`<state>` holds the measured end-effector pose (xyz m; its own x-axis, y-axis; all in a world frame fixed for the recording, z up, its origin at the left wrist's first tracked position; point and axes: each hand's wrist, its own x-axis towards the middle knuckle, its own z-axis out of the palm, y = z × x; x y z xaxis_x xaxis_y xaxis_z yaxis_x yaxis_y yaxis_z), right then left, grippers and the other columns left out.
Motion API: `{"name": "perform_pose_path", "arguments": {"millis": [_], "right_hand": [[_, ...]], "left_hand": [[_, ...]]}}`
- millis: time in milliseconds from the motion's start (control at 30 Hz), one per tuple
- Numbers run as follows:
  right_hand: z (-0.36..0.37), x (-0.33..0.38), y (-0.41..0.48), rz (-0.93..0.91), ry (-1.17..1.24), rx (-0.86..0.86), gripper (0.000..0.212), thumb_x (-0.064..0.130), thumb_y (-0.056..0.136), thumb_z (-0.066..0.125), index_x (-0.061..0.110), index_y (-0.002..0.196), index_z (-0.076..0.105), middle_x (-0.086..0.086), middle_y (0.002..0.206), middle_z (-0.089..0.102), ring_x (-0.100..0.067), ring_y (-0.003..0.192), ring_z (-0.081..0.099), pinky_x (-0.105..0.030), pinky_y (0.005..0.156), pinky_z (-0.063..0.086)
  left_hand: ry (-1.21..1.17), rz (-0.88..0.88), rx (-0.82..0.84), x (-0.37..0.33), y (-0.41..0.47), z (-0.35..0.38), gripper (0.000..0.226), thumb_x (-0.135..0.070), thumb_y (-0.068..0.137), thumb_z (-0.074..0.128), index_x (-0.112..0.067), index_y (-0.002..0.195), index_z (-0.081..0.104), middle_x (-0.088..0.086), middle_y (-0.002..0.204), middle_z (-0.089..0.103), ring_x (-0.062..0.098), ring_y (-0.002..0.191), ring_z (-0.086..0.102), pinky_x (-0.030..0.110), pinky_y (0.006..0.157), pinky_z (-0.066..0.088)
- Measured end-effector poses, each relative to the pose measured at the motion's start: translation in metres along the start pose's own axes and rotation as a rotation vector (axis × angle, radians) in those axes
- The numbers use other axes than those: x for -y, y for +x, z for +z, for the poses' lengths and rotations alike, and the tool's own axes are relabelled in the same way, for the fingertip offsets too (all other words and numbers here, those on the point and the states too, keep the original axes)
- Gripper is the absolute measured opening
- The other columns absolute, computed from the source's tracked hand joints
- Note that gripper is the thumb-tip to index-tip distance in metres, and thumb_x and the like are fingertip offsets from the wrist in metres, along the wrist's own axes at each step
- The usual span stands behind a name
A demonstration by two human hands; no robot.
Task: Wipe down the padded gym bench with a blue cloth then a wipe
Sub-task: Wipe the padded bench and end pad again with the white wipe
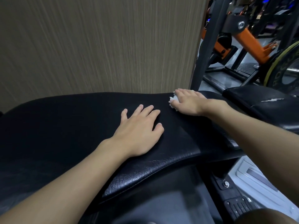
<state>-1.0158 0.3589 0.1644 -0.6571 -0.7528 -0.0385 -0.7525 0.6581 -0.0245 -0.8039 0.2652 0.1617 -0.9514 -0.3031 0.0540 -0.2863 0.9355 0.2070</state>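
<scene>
Black, grained vinyl is covering the padded bench point(64, 126), which is filling the middle of the view from the left edge to the right. A white wipe point(172, 99) is being pressed against the far right part of this pad, close to its rear edge. The wipe is being covered almost wholly by the right hand point(187, 101), which is lying palm down with the fingers extended and close together; only a crumpled edge is being shown at the fingertips and beside the thumb. Whether the wipe is being pinched or merely held flat under the palm cannot be told. The left hand point(140, 131) is being rested flat on the pad nearer the middle, fingers slightly spread, with nothing held beneath it that can be seen. The two hands are being kept near each other but apart. A second black pad point(258, 97), marked with a white scuff, is lying just beyond the right forearm. A wood-grain wall panel point(97, 42) is standing directly behind the bench. Orange-framed equipment point(249, 41) and a weight plate point(281, 68) are being shown at the upper right.
</scene>
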Motion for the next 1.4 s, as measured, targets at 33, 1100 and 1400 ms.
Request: {"name": "perform_pose_path", "arguments": {"millis": [33,1100,1400], "right_hand": [[0.001,0.0,-0.013,-0.018,-0.011,-0.008,0.071,0.057,0.099,0.02,0.014,0.155,0.016,-0.003,0.163,0.016,-0.018,0.15,0.01,-0.038,0.12,0.008],[-0.003,-0.033,-0.045,-0.01,0.008,0.016,0.071,0.055,0.1,0.018,0.013,0.156,0.007,-0.004,0.164,0.008,-0.016,0.151,0.002,-0.038,0.121,0.003],[0.006,-0.037,-0.182,-0.112,-0.086,-0.022,0.092,0.067,0.078,-0.01,0.019,0.156,-0.004,0.006,0.164,-0.005,-0.007,0.149,-0.011,-0.027,0.119,-0.009]], "left_hand": [[-0.001,0.0,0.002,0.0,0.0,0.0,0.055,-0.046,0.099,0.023,-0.03,0.152,0.021,-0.009,0.162,0.009,0.015,0.149,-0.001,0.056,0.117,-0.001],[0.047,0.047,0.033,-0.031,0.02,0.012,0.063,-0.061,0.092,0.017,-0.041,0.151,0.012,-0.011,0.162,0.002,0.016,0.149,-0.007,0.063,0.114,-0.003],[0.075,0.037,0.054,-0.049,0.025,0.002,0.057,-0.052,0.093,0.026,-0.038,0.148,0.022,0.003,0.158,0.019,0.026,0.148,0.008,0.069,0.11,0.008]]}}
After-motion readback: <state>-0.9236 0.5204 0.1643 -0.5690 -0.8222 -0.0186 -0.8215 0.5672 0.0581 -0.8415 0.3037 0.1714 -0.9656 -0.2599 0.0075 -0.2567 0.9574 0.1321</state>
